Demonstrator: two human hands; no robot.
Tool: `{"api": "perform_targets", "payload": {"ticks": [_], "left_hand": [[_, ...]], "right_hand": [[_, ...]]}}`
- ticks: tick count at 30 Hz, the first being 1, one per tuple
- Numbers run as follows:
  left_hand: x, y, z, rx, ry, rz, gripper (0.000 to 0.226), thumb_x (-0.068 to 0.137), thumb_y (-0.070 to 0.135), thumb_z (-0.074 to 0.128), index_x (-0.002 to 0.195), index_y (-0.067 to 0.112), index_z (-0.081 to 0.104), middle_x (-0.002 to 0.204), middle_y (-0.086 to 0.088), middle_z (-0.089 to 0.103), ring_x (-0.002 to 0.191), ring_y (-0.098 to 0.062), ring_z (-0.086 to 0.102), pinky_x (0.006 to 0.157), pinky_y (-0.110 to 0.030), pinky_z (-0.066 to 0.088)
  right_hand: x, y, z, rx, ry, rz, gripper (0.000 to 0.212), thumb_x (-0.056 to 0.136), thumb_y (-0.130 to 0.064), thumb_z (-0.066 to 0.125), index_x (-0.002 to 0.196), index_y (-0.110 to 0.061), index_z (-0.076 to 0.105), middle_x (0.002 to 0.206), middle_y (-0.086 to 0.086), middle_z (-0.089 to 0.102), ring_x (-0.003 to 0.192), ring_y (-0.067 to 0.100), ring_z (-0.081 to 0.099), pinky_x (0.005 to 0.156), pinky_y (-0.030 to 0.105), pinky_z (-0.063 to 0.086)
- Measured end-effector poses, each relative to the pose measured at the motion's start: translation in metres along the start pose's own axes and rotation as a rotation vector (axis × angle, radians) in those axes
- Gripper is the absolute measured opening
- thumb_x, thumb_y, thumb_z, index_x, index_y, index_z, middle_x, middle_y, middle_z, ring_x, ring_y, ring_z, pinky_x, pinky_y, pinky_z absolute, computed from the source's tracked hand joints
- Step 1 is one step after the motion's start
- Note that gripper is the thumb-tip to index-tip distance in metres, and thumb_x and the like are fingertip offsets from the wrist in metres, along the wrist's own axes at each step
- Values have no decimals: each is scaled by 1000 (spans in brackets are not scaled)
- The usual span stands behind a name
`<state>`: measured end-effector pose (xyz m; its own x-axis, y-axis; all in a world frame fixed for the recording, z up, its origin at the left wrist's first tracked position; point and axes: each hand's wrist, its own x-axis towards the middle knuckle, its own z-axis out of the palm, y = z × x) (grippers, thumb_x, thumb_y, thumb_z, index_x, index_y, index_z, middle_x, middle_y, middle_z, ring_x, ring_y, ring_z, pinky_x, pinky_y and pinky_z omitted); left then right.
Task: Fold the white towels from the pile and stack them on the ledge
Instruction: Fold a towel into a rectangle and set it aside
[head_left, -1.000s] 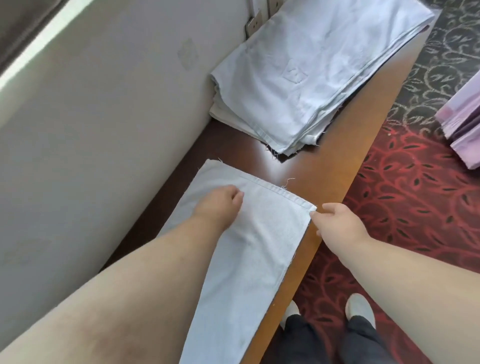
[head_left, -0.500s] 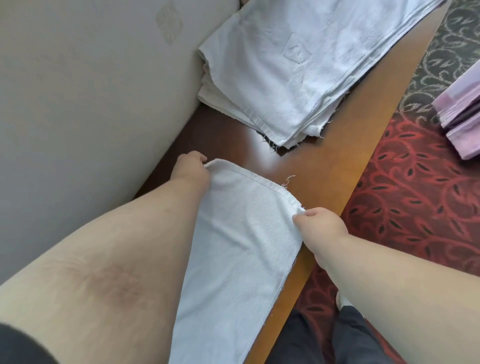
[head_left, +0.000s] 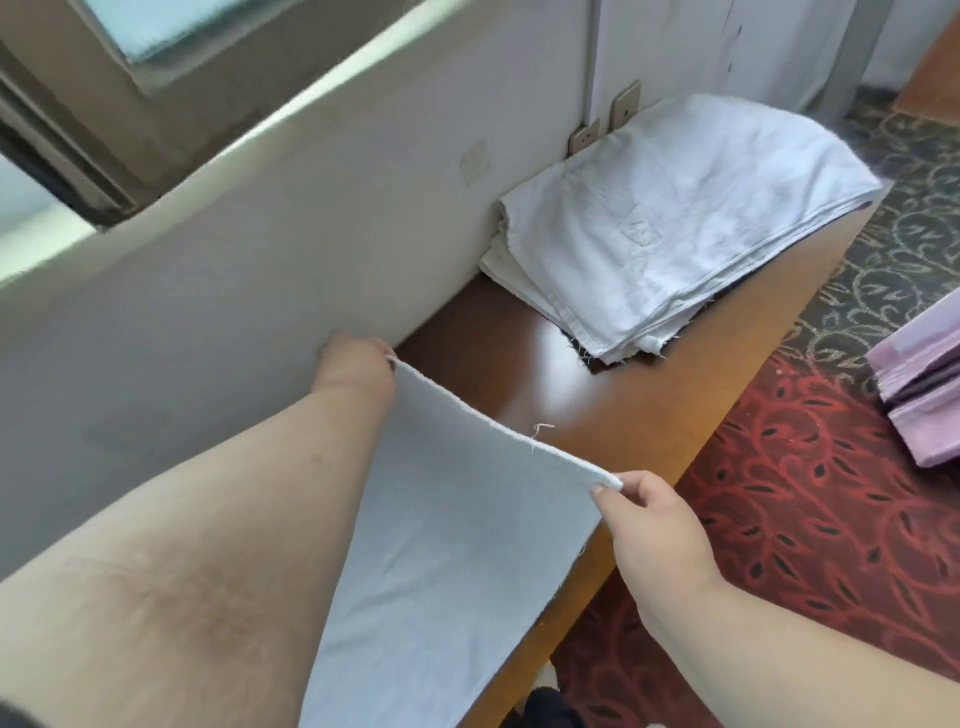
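Note:
A long white towel (head_left: 457, 530) lies folded lengthwise on the brown wooden ledge (head_left: 649, 415), its far end lifted off the wood. My left hand (head_left: 358, 364) pinches the far left corner next to the wall. My right hand (head_left: 649, 514) pinches the far right corner over the ledge's front edge. The edge between the two hands is stretched taut. A stack of white towels (head_left: 675, 218) rests on the ledge farther back, against the wall.
A white wall (head_left: 234, 270) runs along the ledge's left side, with sockets (head_left: 584, 137) behind the stack and a window above. Red patterned carpet (head_left: 805, 509) lies to the right. A pink and purple folded pile (head_left: 924, 395) sits at the right edge.
My left hand moved from the towel's middle to its far left corner. Both hands now pinch the corners and have raised the far end off the ledge. The view tilted up.

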<state>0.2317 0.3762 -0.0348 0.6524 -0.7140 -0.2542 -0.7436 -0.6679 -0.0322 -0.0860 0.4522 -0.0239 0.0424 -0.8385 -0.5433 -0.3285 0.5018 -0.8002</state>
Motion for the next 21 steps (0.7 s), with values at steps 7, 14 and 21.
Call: {"api": "perform_targets", "payload": {"ticks": [7,14,21], "left_hand": [[-65,-39,-31,-240,-26,-209,40,100,16,38,137,12,53,140,-11,52,123,-35,53,101,-46,41],[-139,-103,-26,-1253,-43,-412,27,97,7,48,115,14,68,110,-14,67,89,-28,63,97,-32,48],[-198,-178,-17,-1223,140,-294,16,89,19,55,96,26,68,103,-2,69,93,-22,70,84,-33,59]], "right_hand": [[-67,-3,-6,-135,-316,-216,13,94,-31,62,87,-32,73,66,-11,63,56,0,53,58,18,43],[-127,36,3,-147,-489,-214,15,95,-16,61,94,-27,72,82,-5,75,62,11,65,68,28,58],[-175,61,36,-274,-624,-241,7,89,-25,70,86,-28,75,77,-3,74,70,9,70,78,32,59]]}}
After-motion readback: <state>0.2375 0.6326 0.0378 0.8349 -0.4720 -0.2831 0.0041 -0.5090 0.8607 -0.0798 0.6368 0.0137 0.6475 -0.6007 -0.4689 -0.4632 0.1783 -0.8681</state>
